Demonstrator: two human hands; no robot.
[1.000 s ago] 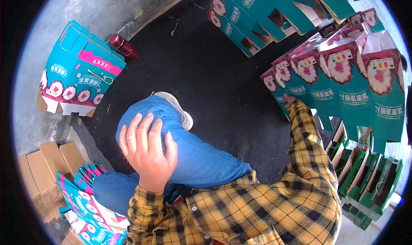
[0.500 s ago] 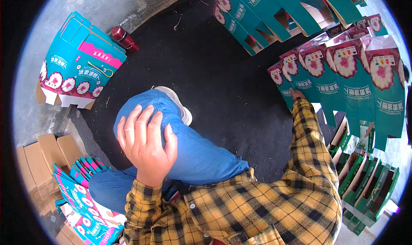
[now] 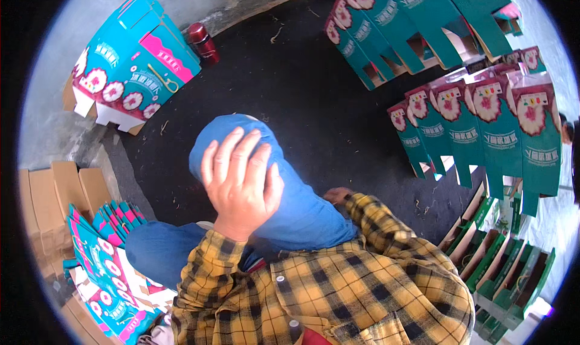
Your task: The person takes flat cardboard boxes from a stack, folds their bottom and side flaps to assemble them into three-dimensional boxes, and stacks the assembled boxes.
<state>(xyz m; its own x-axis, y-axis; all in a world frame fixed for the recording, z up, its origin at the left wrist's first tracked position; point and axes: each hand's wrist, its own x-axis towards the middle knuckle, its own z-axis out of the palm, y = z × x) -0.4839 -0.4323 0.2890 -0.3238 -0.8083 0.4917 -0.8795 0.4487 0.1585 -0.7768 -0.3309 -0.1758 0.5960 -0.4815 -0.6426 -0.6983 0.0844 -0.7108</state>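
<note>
My left hand [image 3: 244,191] lies spread over my bent knee in blue jeans [image 3: 290,185], fingers long and apart, holding nothing. Beside the far side of that thigh is my right hand [image 3: 339,195], low over the black floor covering [image 3: 290,79]. Its fingers are small and partly hidden, so their pose is unclear. To its right stands a row of teal carton boxes [image 3: 465,133] with purple-and-white printed pictures, apart from the hand.
More teal cartons [image 3: 393,28] stand at the far right. Green boxes [image 3: 507,266] line the near right. At the far left, a teal carton stack [image 3: 130,73] leans beside a red flask [image 3: 203,44]. Brown cardboard [image 3: 54,200] and folded teal cartons [image 3: 109,272] lie near left.
My right hand has left the row of teal cartons and come back beside my thigh. My left hand remains on the knee. The view has shifted somewhat.
</note>
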